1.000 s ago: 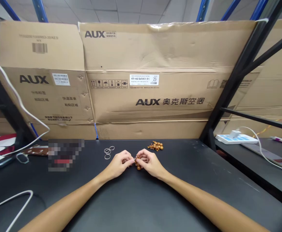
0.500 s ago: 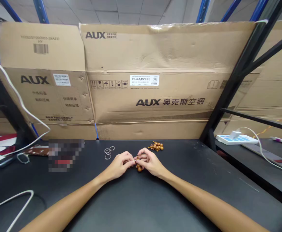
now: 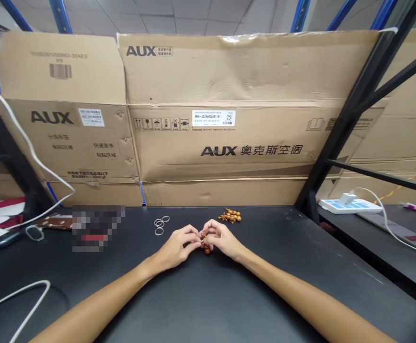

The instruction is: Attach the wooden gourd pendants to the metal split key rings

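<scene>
Black bench (image 3: 201, 295), mid-front: your left hand (image 3: 178, 246) and right hand (image 3: 222, 237) close narrowly, fingertips pinching a brown bead cluster (image 3: 206, 248) between them. Another bead cluster (image 3: 230, 216) lies just beyond; metal rings (image 3: 160, 225) sit farther left.

Compared with the earlier pictures, the person's left hand (image 3: 178, 247) has moved slightly toward 2 o'clock, its fingertips (image 3: 195, 233) now closer to the right hand (image 3: 223, 240). The small cluster of brown beads (image 3: 206, 247) between the hands has shifted slightly toward 3 o'clock. The head camera's view has also drifted a little, so the AUX cardboard carton (image 3: 215, 71) sits slightly nearer 3 o'clock in the frame.
</scene>
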`<state>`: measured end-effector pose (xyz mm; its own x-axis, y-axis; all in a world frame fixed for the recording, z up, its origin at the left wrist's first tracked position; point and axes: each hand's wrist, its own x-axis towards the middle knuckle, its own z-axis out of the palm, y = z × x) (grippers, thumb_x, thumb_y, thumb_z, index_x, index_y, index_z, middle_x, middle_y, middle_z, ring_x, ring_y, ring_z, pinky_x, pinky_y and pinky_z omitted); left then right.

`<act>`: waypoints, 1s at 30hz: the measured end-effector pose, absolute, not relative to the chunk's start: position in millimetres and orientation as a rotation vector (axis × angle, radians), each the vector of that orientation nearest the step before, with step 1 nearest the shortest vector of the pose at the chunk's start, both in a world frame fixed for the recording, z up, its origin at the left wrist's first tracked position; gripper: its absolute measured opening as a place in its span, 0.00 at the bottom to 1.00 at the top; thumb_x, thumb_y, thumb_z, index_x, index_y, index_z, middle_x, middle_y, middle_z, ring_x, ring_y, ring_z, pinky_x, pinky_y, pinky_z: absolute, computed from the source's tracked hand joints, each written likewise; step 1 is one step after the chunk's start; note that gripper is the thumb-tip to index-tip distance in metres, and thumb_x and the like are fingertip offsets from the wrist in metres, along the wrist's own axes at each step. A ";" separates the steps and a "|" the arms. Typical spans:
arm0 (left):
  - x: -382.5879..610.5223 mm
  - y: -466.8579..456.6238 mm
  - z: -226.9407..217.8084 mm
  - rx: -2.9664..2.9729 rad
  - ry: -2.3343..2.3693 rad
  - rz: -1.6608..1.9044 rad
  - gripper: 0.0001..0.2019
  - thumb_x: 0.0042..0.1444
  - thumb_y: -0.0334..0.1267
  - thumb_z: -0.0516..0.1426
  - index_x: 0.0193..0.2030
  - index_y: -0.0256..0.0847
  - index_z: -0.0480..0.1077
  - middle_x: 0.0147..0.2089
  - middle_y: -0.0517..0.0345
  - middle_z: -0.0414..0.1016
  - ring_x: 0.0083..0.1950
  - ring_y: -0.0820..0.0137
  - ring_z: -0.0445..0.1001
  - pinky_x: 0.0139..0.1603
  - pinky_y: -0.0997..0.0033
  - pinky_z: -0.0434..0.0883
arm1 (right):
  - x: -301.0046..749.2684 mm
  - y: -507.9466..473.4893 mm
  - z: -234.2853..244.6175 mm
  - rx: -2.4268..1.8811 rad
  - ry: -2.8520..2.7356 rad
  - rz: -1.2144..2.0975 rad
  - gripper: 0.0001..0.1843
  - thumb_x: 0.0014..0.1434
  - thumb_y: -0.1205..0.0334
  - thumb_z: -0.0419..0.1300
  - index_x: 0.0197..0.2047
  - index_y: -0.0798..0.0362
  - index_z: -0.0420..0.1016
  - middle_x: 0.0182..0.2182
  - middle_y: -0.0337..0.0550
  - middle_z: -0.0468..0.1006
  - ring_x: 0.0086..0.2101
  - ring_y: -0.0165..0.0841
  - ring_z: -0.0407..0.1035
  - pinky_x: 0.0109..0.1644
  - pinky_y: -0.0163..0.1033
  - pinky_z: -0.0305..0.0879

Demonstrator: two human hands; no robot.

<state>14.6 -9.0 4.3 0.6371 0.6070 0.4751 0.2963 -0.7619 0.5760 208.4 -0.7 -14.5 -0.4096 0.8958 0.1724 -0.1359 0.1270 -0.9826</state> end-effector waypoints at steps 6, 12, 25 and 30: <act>14.9 -11.1 6.2 2.424 0.738 0.969 0.10 0.62 0.36 0.53 0.35 0.40 0.76 0.40 0.54 0.72 0.40 0.71 0.71 0.46 0.72 0.68 | 206.7 -6.2 -15.5 -0.712 -1.544 1.306 0.16 0.49 0.63 0.64 0.35 0.50 0.58 0.39 0.38 0.74 0.23 0.24 0.69 0.25 0.32 0.66; 14.7 -8.2 7.4 2.275 0.812 0.957 0.12 0.61 0.39 0.54 0.32 0.38 0.76 0.37 0.54 0.73 0.36 0.71 0.71 0.38 0.74 0.68 | 205.3 -13.0 -15.5 -0.784 -1.725 0.966 0.07 0.57 0.60 0.59 0.33 0.52 0.65 0.42 0.42 0.71 0.24 0.25 0.71 0.26 0.32 0.68; 13.7 -3.9 5.1 2.082 0.783 0.902 0.12 0.59 0.41 0.55 0.30 0.36 0.74 0.36 0.55 0.72 0.36 0.71 0.72 0.41 0.72 0.70 | 204.4 -11.8 -17.2 -0.831 -1.757 0.838 0.06 0.57 0.58 0.60 0.33 0.53 0.71 0.38 0.43 0.76 0.23 0.27 0.71 0.26 0.33 0.70; 13.5 -5.5 6.3 2.125 0.776 0.892 0.13 0.59 0.42 0.55 0.30 0.37 0.75 0.37 0.54 0.72 0.37 0.71 0.72 0.41 0.73 0.70 | 204.3 -12.9 -15.3 -0.849 -1.752 0.836 0.07 0.56 0.58 0.60 0.32 0.53 0.71 0.38 0.43 0.76 0.22 0.27 0.71 0.25 0.33 0.70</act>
